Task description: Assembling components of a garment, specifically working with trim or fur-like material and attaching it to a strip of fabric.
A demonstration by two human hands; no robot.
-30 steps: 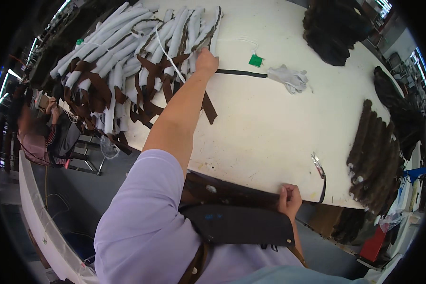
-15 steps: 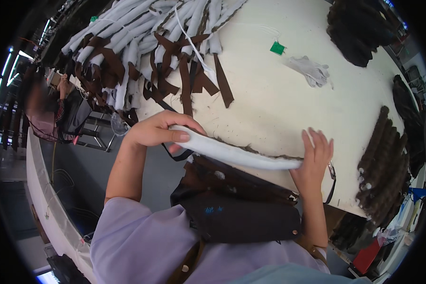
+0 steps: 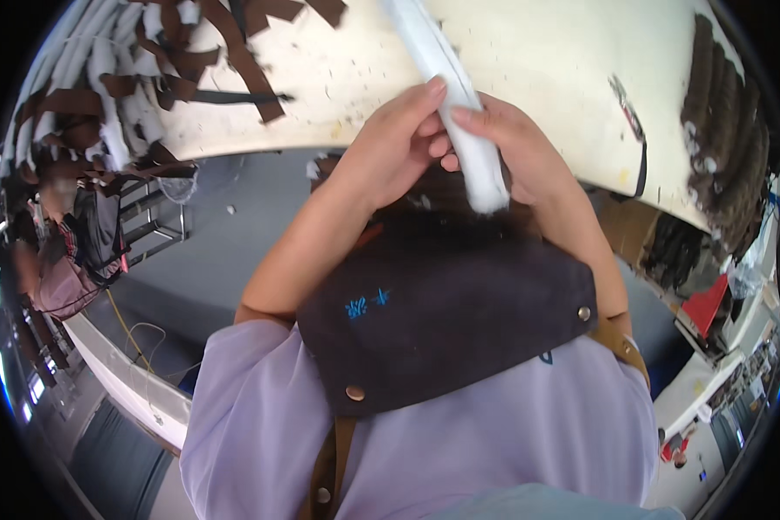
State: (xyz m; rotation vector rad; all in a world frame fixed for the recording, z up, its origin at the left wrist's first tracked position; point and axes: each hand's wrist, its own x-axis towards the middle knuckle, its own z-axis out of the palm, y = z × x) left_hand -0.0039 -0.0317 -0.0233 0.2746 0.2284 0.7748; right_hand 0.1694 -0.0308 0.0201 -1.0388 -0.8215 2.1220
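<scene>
At the far left, brown strips [image 3: 234, 65] and white pieces lie heaped on the white table [image 3: 546, 69]. The left hand [image 3: 390, 156] curls its fingers onto the long white padded strip [image 3: 459, 104], which runs down between both hands at the table's near edge. The right hand [image 3: 516, 152] closes around the strip from the other side. Dark bundles [image 3: 719, 139] lie far right.

I see a white strip [image 3: 459, 104] that looks like soft, matt padded cloth, slightly fuzzy at its end. The brown strips [image 3: 234, 61] near the table's left edge look like matt leather. The table [image 3: 537, 61] is cream, smooth, scuffed and speckled. My apron [image 3: 442, 303] is dark matt cloth with shiny metal studs [image 3: 354, 393].
</scene>
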